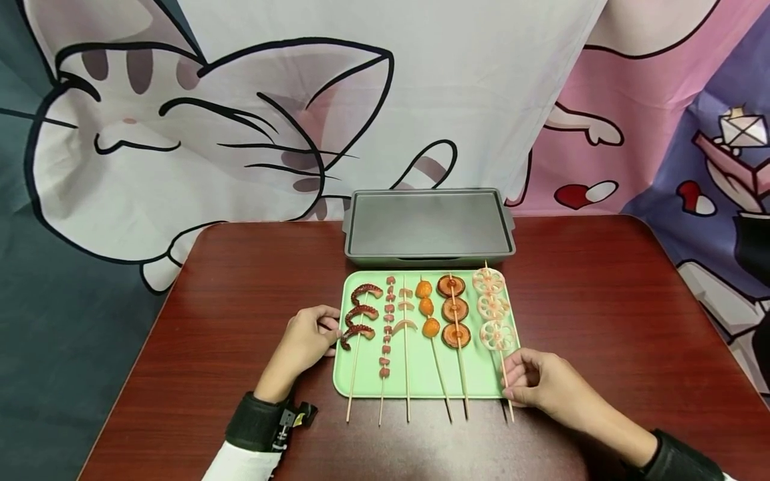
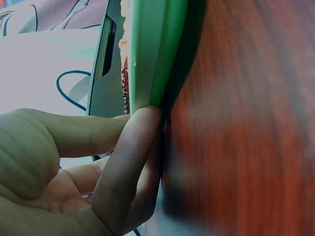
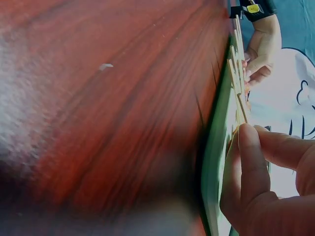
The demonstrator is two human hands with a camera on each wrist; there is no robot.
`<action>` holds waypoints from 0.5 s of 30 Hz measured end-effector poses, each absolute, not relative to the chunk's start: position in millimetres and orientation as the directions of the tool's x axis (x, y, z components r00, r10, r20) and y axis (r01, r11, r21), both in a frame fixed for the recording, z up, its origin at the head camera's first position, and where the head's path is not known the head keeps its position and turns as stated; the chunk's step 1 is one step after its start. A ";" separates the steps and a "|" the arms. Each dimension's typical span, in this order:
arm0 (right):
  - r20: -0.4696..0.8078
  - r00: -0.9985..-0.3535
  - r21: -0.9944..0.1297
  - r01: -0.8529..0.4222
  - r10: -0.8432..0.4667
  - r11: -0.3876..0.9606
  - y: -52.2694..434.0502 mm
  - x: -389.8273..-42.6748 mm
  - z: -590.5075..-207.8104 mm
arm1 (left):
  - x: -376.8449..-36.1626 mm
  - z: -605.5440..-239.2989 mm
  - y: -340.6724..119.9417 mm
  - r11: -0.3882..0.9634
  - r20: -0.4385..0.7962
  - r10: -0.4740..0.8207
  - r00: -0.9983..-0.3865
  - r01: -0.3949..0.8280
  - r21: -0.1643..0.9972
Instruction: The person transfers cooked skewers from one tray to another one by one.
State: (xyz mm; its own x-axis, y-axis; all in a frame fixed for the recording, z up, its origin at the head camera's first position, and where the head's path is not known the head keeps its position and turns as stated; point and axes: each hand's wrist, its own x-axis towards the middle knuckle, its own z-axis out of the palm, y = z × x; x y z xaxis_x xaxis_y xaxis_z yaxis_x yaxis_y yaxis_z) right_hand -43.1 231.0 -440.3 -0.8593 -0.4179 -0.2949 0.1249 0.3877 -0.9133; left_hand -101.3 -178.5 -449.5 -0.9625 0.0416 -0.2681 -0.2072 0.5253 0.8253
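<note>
A green tray (image 1: 421, 382) lies on the dark wood table (image 1: 210, 300) and carries several food skewers. From left to right these are octopus tentacle (image 1: 359, 314), small sausage bits (image 1: 387, 327), pale slices (image 1: 405, 310), orange balls (image 1: 426, 307), brown rounds (image 1: 455, 310) and lotus root (image 1: 493, 307). My left hand (image 1: 332, 337) rests with its fingertips (image 2: 142, 118) against the tray's left rim (image 2: 157, 54). My right hand (image 1: 508, 377) pinches the bare stick of the lotus root skewer at the tray's front right corner. The right wrist view shows thumb and finger (image 3: 243, 147) closed on that stick (image 3: 239, 110).
A grey rectangular baking pan (image 1: 361, 230) stands just behind the green tray, with nothing in it. The skewer sticks (image 1: 409, 407) overhang the tray's front edge. A cartoon-cat cloth (image 1: 240, 133) hangs behind the table. Bare tabletop lies to both sides.
</note>
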 end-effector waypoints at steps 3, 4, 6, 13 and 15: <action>-0.304 -0.857 -0.912 0.135 -0.417 0.387 230.9 -40.5 -440.9 | -101.5 -450.2 -178.8 0.527 -0.272 0.038 -0.962 -0.212 0.823; -0.308 -0.856 -0.912 0.140 -0.416 0.386 231.0 -40.1 -440.9 | -101.7 -450.1 -178.9 0.526 -0.274 0.037 -0.961 -0.215 0.823; -0.318 -0.852 -0.911 0.151 -0.417 0.385 231.4 -39.5 -440.8 | -101.6 -449.7 -179.0 0.525 -0.274 0.041 -0.961 -0.213 0.824; -0.364 -0.824 -0.912 0.222 -0.434 0.345 233.3 -43.4 -439.1 | -100.7 -448.9 -179.3 0.522 -0.271 0.042 -0.962 -0.210 0.827; -0.378 -0.814 -0.911 0.245 -0.440 0.331 233.3 -45.3 -438.4 | -100.7 -448.5 -179.4 0.522 -0.270 0.041 -0.962 -0.210 0.826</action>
